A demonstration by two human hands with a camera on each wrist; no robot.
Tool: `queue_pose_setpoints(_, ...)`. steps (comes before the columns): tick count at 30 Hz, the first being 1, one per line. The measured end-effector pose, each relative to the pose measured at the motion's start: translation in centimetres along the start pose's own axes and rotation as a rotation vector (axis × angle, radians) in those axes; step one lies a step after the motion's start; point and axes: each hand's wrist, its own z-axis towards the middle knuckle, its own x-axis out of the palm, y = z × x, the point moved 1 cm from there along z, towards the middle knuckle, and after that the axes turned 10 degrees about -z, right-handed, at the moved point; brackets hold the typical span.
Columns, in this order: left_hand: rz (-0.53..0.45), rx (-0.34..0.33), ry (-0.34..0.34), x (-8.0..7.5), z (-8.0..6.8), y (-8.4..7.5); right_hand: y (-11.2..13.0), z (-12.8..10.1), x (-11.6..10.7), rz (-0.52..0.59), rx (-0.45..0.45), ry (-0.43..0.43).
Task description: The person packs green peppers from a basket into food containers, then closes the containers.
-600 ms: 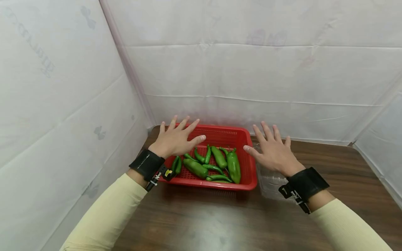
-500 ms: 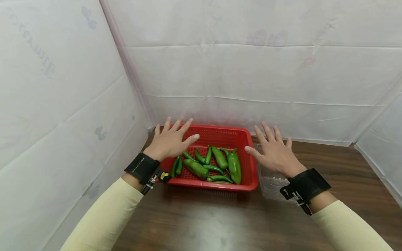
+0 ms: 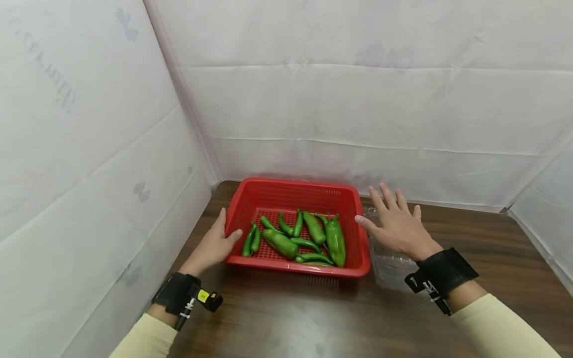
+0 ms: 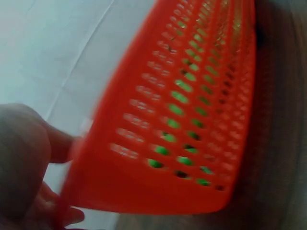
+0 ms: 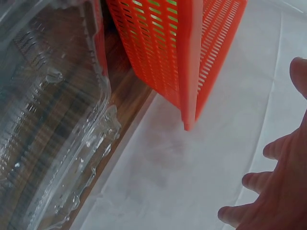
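A red perforated plastic basket (image 3: 300, 269) stands on the wooden table, holding several green peppers (image 3: 279, 243), some broad and some slender. At its left side my left hand (image 3: 212, 247) grips the rim, thumb over the inside and fingers outside; in the left wrist view that hand (image 4: 21, 158) lies at the basket's corner, partly hidden by the rim. My right hand (image 3: 400, 230) hovers with fingers spread above a clear plastic container (image 3: 385, 271), its thumb near the basket's right rim. In the right wrist view, the right hand's fingers (image 5: 261, 182) touch nothing.
White sheeting (image 3: 358, 109) encloses the dark wooden table (image 3: 286, 318) at the back and both sides. The basket sits close to the back sheet, and the clear container stands just to its right, partly covered by my right hand.
My left hand has come down from above the basket's left part, moving left and nearer to me, onto its left rim. The right hand has shifted slightly right and stays spread.
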Motion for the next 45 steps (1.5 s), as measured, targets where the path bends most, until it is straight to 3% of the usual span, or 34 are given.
queue_pose_setpoints(7,-0.176,-0.049,-0.065,0.9,-0.2,1.2,1.7,1.5,0.7,-0.008,-0.036,0.024)
queue_pose_setpoints(12,-0.204,-0.041,-0.069,1.0,-0.2,1.0,3.5,2.9,0.8,-0.042,-0.079,0.056)
queue_pose_setpoints(19,-0.252,-0.072,-0.073,1.4,-0.3,0.9,6.6,5.3,1.0,-0.207,-0.166,0.162)
queue_pose_setpoints(27,-0.287,-0.066,-0.075,1.4,-0.3,1.0,7.7,7.5,2.4,-0.316,-0.162,0.270)
queue_pose_setpoints(40,-0.282,-0.063,-0.106,1.9,-0.5,1.3,9.2,7.9,5.3,-0.344,-0.150,0.246)
queue_pose_setpoints(45,-0.279,-0.044,-0.129,1.9,-0.3,1.3,9.1,8.3,5.6,-0.275,-0.132,0.235)
